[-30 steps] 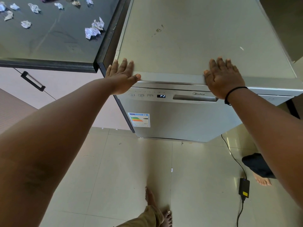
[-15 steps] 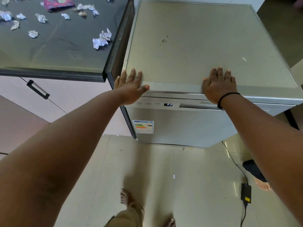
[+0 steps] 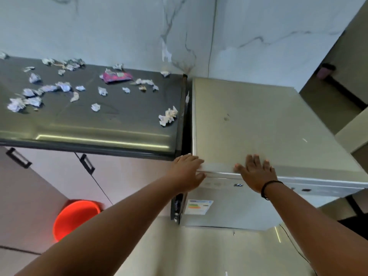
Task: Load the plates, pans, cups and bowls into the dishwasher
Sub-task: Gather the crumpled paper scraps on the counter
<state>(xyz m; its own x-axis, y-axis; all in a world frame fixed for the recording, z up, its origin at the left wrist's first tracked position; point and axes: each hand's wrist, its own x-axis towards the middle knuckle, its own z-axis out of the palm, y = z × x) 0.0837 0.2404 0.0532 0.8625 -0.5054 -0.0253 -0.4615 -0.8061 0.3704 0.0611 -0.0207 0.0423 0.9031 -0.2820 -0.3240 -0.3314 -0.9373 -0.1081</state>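
Note:
A silver freestanding dishwasher (image 3: 258, 124) stands against the marble wall, door closed, control strip lit. My left hand (image 3: 188, 173) rests on its front left top corner, fingers straight. My right hand (image 3: 255, 172), with a black band on the wrist, lies flat on the front top edge a little to the right, fingers spread. No plates, pans, cups or bowls are in view.
A dark countertop (image 3: 89, 120) left of the dishwasher carries several crumpled paper scraps (image 3: 168, 116) and a pink wrapper (image 3: 116, 76). Pale cabinet doors with black handles (image 3: 87, 163) sit below it. A red bucket (image 3: 75, 218) stands on the tiled floor. A black cable (image 3: 294, 246) trails at right.
The view has tilted up and back, showing the wall and more countertop. My right hand has slid left along the dishwasher's top edge, closer to my left hand.

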